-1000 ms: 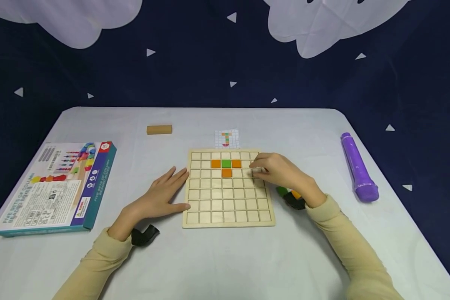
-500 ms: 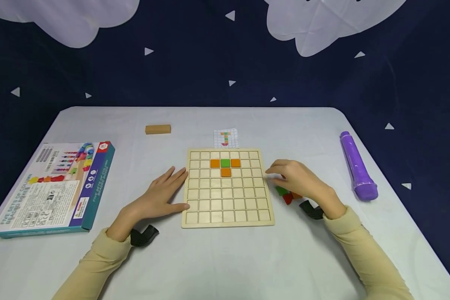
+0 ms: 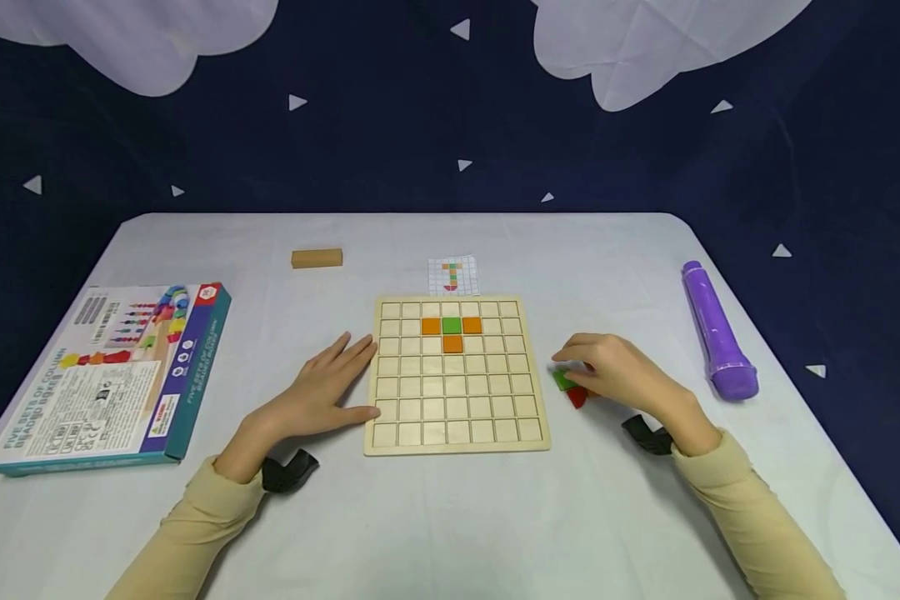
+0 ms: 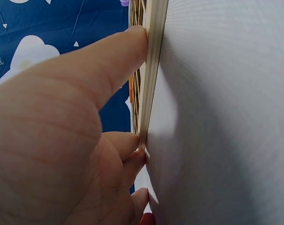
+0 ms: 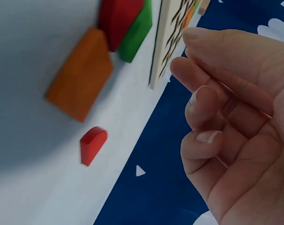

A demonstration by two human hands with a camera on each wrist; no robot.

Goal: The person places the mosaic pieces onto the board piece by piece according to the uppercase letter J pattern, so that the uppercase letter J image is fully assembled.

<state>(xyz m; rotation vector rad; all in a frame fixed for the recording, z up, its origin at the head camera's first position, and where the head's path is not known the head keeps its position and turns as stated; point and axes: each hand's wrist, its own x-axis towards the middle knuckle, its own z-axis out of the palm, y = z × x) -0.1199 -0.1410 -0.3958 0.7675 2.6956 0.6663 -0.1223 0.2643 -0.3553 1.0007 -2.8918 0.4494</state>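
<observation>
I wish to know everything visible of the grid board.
The grid board is pale, wood-looking and square, with seven rows of seven cells within a rim. It lies flat on the white table. Three orange tiles and one green tile form a T in its far half; the left hand touches its left edge.

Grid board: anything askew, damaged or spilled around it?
Nothing stands out. On the grid board, the three orange tiles and one green tile sit square in their cells. The loose pieces by the right hand lie at mixed angles, but look like a supply pile, not a spill. No damage visible.
</observation>
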